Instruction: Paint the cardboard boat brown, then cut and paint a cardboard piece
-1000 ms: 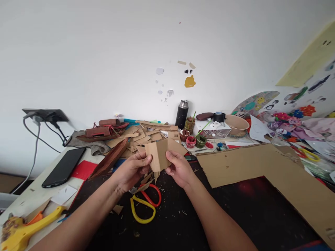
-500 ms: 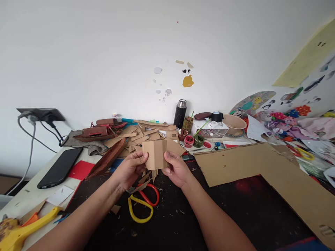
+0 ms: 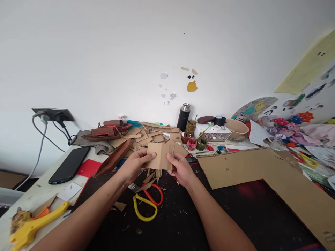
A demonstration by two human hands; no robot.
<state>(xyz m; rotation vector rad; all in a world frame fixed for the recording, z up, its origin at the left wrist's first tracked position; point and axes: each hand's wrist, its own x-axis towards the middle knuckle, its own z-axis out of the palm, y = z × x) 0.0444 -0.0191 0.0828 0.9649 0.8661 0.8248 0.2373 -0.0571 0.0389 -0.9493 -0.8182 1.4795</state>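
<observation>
A small creased piece of cardboard (image 3: pixel 160 156) is held up between both hands above the black mat. My left hand (image 3: pixel 138 162) pinches its left edge, thumb on the front face. At its right edge my right hand (image 3: pixel 181 168) grips it the same way, the fingers partly hidden behind. Vertical folds run down the piece. Below the hands lie scissors (image 3: pixel 146 205) with one yellow and one red handle, their blades partly under cardboard scraps. Behind is a pile of cut cardboard pieces (image 3: pixel 146 136).
Brown model boats (image 3: pixel 104 131) and a black phone (image 3: pixel 69 165) are at left, a yellow tool (image 3: pixel 39 223) nearer. A black flask (image 3: pixel 184 116) and paint jars (image 3: pixel 192 143) stand at the back. A large L-shaped cardboard sheet (image 3: pixel 240 165) lies at right.
The view has shifted, so the surroundings appear slightly further right. The cardboard piece looks more spread out between the hands, its folds at a different angle. Both hands still grip it.
</observation>
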